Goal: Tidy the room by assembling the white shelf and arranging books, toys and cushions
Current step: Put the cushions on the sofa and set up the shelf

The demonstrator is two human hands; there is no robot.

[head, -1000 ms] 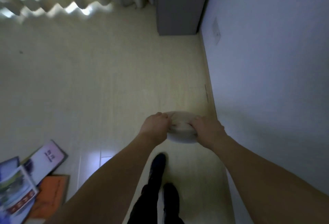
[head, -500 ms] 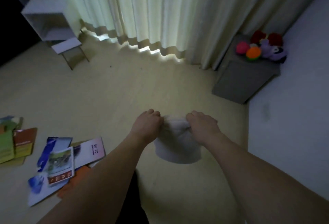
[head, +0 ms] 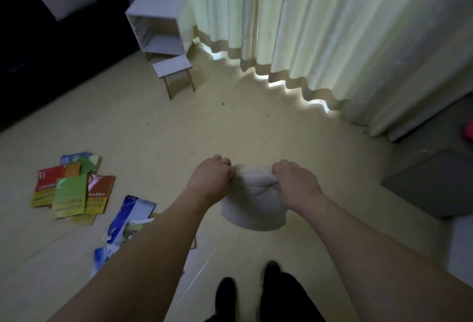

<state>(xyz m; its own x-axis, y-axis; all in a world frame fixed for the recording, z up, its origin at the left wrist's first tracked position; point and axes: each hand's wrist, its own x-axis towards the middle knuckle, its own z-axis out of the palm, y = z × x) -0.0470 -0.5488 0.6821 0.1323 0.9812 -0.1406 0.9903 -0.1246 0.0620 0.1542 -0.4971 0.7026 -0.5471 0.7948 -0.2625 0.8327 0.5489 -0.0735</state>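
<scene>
Your left hand (head: 210, 179) and right hand (head: 297, 183) both have their fingers clenched into the top edge of a soft white fabric cushion (head: 253, 201), which hangs off the floor at the centre of the frame. The white open box shelf (head: 156, 23) stands at upper left beside the pale curtain (head: 294, 19), a small loose white panel (head: 172, 65) below it. Colourful thin books (head: 73, 190) lie scattered on the beige floor (head: 230, 129) at lower left.
</scene>
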